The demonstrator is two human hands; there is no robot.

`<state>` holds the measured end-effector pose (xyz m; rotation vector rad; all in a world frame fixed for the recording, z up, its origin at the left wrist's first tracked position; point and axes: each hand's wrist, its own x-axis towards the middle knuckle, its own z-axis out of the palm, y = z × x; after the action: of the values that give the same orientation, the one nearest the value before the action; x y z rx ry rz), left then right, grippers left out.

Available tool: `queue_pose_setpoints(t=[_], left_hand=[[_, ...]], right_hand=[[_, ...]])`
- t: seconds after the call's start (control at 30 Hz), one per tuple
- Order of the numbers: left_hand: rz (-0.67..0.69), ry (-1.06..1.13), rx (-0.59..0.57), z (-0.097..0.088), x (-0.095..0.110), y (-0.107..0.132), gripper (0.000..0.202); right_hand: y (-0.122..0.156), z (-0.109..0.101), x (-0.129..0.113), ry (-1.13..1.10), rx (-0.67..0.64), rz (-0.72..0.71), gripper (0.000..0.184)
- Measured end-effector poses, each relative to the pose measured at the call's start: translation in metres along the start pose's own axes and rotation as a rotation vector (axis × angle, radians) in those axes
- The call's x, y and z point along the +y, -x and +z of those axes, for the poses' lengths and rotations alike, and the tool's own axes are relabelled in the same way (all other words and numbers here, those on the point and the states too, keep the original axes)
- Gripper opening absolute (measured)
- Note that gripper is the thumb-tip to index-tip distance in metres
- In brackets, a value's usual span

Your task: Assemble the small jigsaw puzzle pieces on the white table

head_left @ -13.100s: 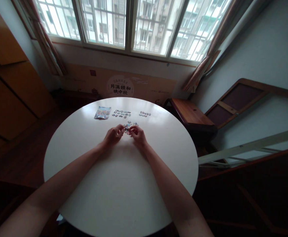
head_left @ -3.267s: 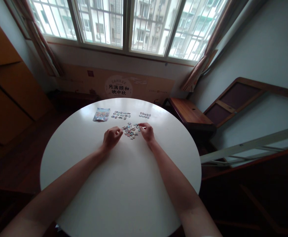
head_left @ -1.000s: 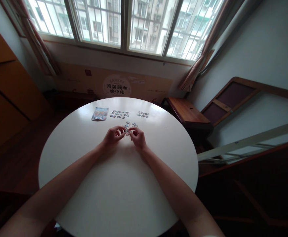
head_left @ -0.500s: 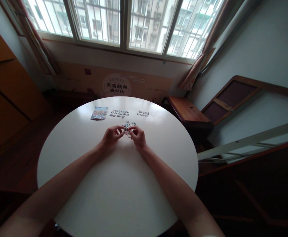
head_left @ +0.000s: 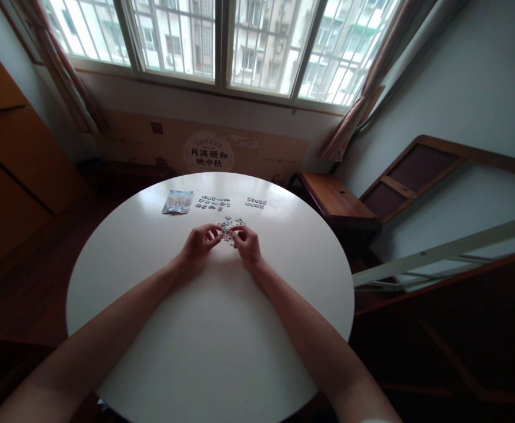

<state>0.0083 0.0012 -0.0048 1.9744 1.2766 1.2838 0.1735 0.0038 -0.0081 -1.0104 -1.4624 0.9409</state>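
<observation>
My left hand and my right hand face each other over a loose heap of jigsaw puzzle pieces. Thumb and fingers of both hands pinch toward one small jigsaw puzzle piece between the fingertips; its picture is too small to make out. Beyond the heap, several pieces lie in short rows, with a smaller group of pieces to their right. A colourful printed picture sheet or packet lies at the left of the rows. My fingers hide part of the heap.
Everything lies on a round white table. A wooden bench or stool stands beyond its right edge, near a leaning wooden frame. Orange cabinets are at the left, and barred windows at the back.
The piece between my fingertips looked dark before and now looks paler, as though turned. My hands and arms stay in nearly the same place.
</observation>
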Motion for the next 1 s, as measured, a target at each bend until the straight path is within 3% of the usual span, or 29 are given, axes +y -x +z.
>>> queue_pose_setpoints(t=[1.0], left_hand=[[0.002, -0.016, -0.001, -0.0006, 0.0018, 0.0004, 0.027]], right_hand=[[-0.0007, -0.0009, -0.0001, 0.042, -0.006, -0.008, 0.022]])
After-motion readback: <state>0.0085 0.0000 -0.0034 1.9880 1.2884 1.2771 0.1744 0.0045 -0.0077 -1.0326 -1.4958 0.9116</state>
